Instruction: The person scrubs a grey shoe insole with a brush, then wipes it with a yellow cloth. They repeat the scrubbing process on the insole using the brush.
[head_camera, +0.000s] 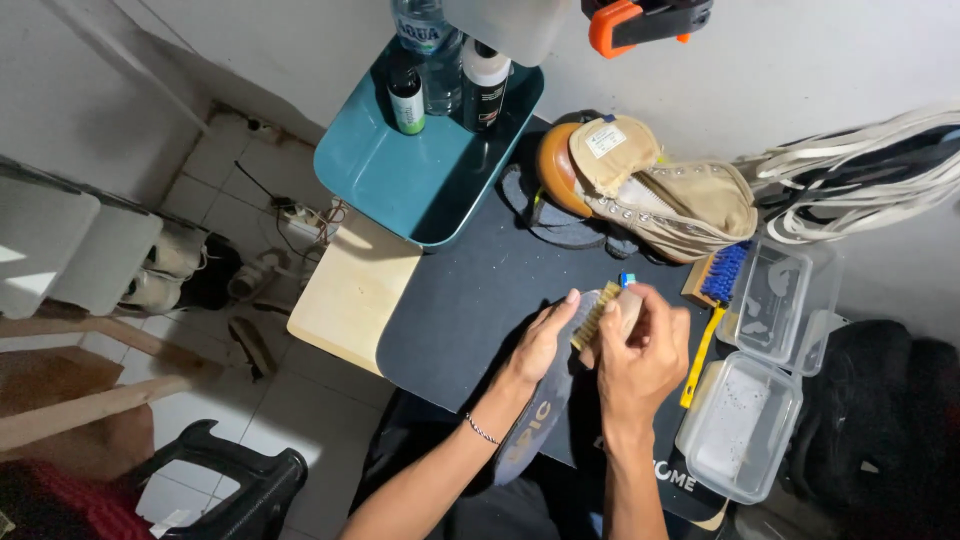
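Note:
My left hand holds a dark grey shoe insole that slants down toward me over the black mat. A small brush with pale bristles rests its bristles on the insole's upper end, gripped by my right hand. A thin bracelet circles my left wrist. Beyond my hands a beige high-top shoe lies on its side with its tongue pulled out.
A teal tray holding bottles stands at the back left. An open clear plastic box, a yellow-handled brush with blue bristles and white laces lie to the right. The wooden table edge drops to a tiled floor on the left.

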